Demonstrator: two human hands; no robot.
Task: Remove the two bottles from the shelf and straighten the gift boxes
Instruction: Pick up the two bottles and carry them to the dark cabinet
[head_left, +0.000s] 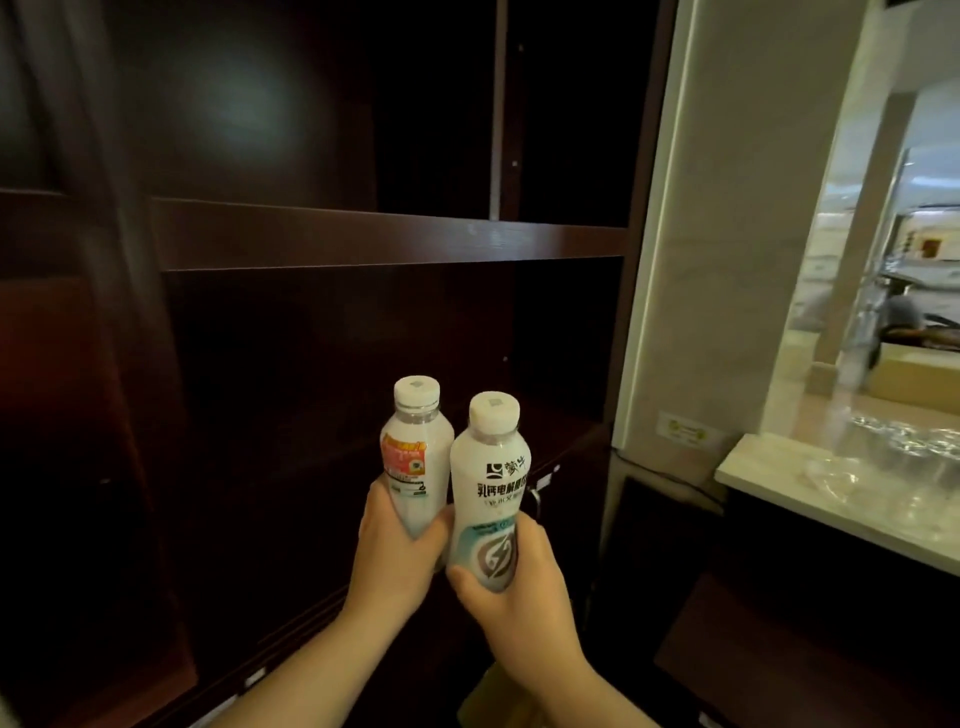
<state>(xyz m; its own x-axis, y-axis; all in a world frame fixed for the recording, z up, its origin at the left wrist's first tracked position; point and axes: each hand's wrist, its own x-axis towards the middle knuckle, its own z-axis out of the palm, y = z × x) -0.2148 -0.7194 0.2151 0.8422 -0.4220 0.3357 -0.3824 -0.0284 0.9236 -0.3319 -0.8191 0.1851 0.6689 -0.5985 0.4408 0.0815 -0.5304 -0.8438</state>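
I hold two white drink bottles with white caps upright in front of the dark wooden shelf unit (384, 239). My left hand (395, 551) grips the base of the left bottle (415, 447), which has a red and orange sticker. My right hand (511, 592) grips the lower part of the right bottle (488, 488), which carries black printed characters and a grey lightning emblem. The two bottles touch side by side. No gift boxes show in this view.
The shelf compartments behind the bottles are dark. A pale wall panel (722, 249) stands to the right. A light marble counter (810, 488) with clear glassware (904, 447) sits at the right. A person sits far off at the right, beyond the counter.
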